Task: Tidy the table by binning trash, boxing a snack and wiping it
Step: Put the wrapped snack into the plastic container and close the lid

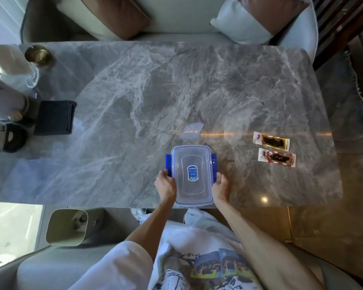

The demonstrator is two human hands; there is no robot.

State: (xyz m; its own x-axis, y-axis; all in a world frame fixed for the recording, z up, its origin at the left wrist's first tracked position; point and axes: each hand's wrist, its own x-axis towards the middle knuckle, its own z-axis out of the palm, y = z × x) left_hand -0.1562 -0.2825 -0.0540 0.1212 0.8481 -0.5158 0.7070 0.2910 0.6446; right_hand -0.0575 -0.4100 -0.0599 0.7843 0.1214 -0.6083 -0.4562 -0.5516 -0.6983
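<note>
A clear plastic box (192, 174) with a lid and blue side clips stands at the near edge of the grey marble table (134, 91). My left hand (166, 185) grips its left side by the blue clip. My right hand (220, 187) holds its right side. Two wrapped snack sticks lie to the right: one with yellow edges (271, 141), one with red edges (277, 157). A small crumpled clear wrapper (192, 131) lies just beyond the box. A folded dark cloth (55, 117) sits at the table's left.
A beige open bin (66, 227) stands on the floor near left of the table. A brass cup (39, 55), a glass (33, 77) and a vase sit at the far left. A sofa with cushions lies beyond the table.
</note>
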